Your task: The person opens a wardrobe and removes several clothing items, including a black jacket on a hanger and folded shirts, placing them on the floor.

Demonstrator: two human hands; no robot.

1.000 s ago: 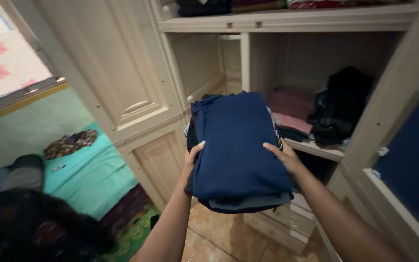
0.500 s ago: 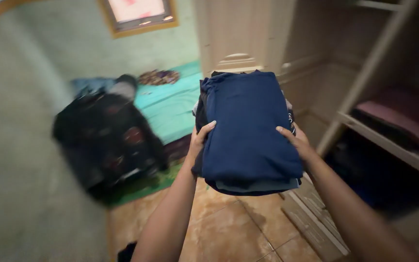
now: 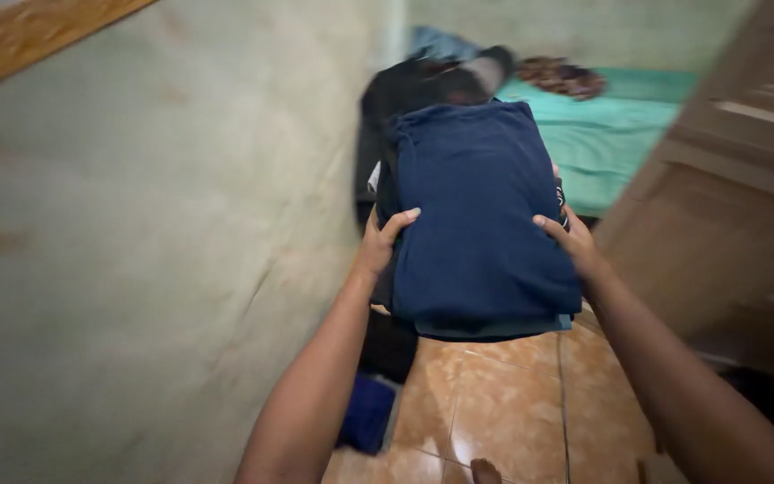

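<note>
Carrying a stack of folded clothes [image 3: 481, 215] at chest height, above orange floor tiles [image 3: 494, 412]. Clamping it from both sides: left hand [image 3: 381, 244] pressing the near left edge, thumb lying across the top; right hand [image 3: 568, 240] gripping the right edge, fingers tucked underneath. Topping the pile, a navy-blue folded garment; peeking out below, a teal-grey layer and darker pieces on the left flank. Looking soft and limp rather than stiff, probably moderate in weight for its thickness, prone to sagging or sliding layer over layer if tilted; best supported from beneath with palms under the bottom piece and thumbs pinning the top, as now. Lying on the floor beside the left forearm, a small dark-blue cloth [image 3: 365, 414]. Passing a pale plastered wall [image 3: 136, 251] on the left and a beige wardrobe door [image 3: 718, 215] on the right. Farther off, blurred: a dark heap [image 3: 423, 81] and a turquoise mattress [image 3: 620, 134].
</note>
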